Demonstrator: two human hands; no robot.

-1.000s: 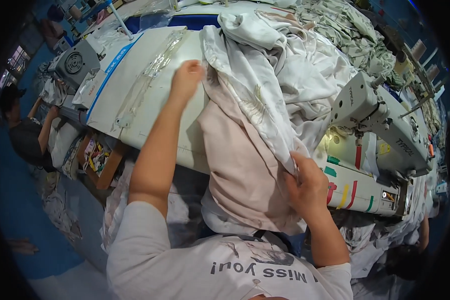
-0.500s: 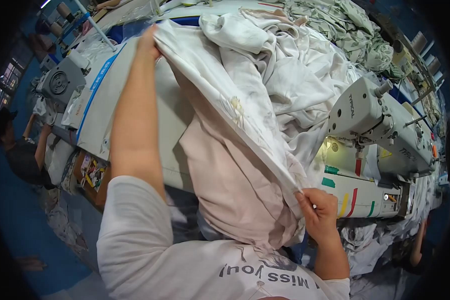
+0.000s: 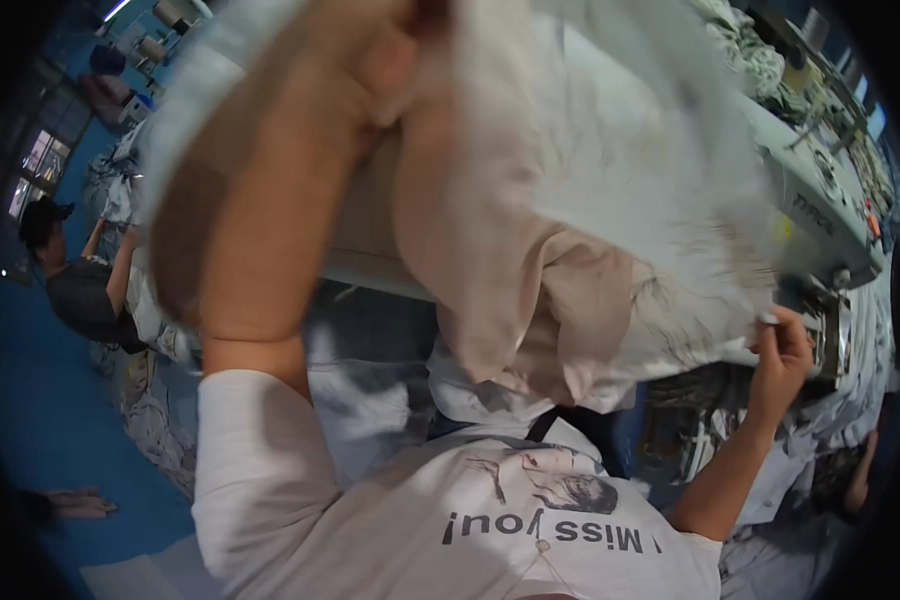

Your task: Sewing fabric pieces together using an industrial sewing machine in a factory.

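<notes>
Pinching the pale fabric [image 3: 570,190] by its edge, the right hand [image 3: 784,345] was just on the near side of the sewing machine [image 3: 820,205]. The fabric spread left of the machine; the left hand [image 3: 395,60], well left of it, was too blurred for me to tell its grip.

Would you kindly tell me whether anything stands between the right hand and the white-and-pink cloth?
Nothing visible does: the right hand pinches the edge of the white-and-pink cloth directly. The sewing machine, partly covered by the cloth, stands beyond it, not between them.
</notes>
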